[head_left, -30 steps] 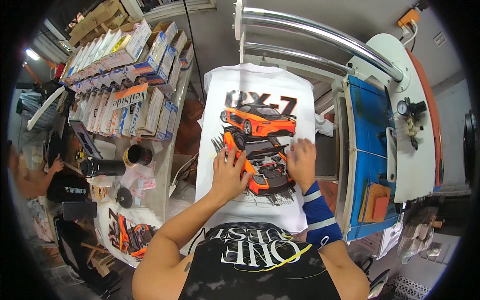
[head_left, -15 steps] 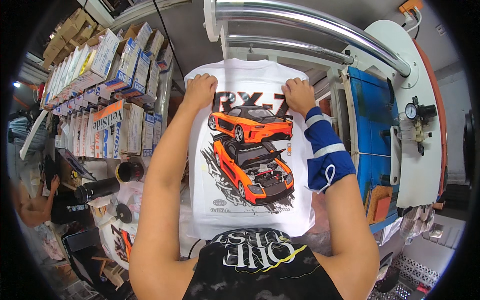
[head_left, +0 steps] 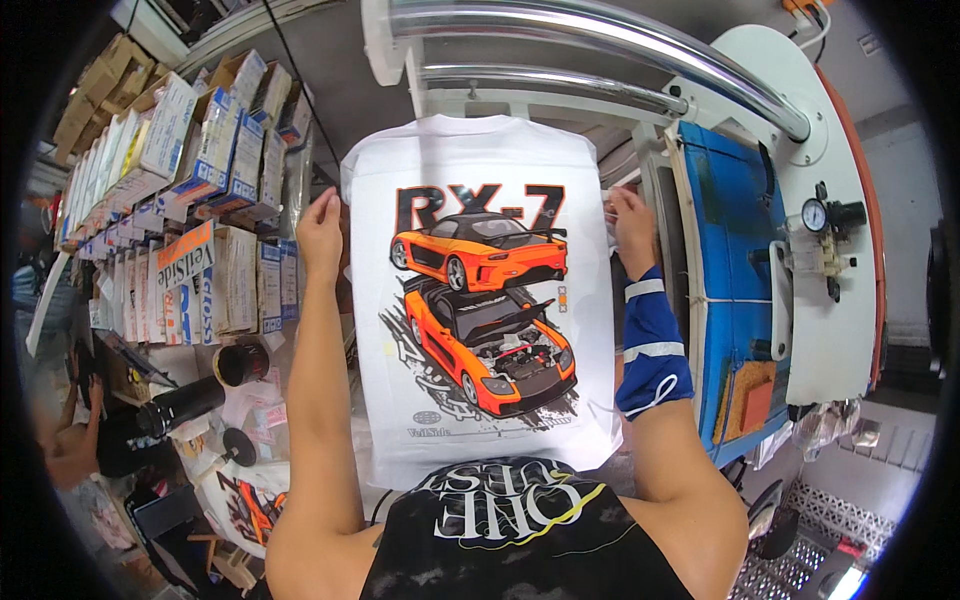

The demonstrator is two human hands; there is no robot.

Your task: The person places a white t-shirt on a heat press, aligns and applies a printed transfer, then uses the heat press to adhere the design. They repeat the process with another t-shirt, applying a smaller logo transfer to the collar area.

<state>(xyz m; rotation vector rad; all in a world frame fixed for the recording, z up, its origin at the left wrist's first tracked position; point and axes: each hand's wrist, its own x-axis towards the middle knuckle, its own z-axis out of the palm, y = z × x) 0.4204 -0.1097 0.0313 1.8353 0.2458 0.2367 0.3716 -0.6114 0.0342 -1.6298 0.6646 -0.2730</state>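
Note:
A white T-shirt lies in front of me, printed with bold lettering, two orange-and-black sports cars and dark splatter. Its outline is fairly straight at both sides. My left hand is closed just beside its upper left edge, fingers curled. My right hand is likewise closed at the upper right edge, above a blue arm sleeve with pale bands. What either set of fingertips grips is too small to make out.
Steel rollers cross above a blue padded board and white machine plate with a gauge. Stacked boxes, dark cylinders and another printed shirt stand or lie left. Another person is at far left.
My hands went from the middle of the print up to the shoulders, then outward and slightly down to the shirt's two sides. The shirt has shifted a little left.

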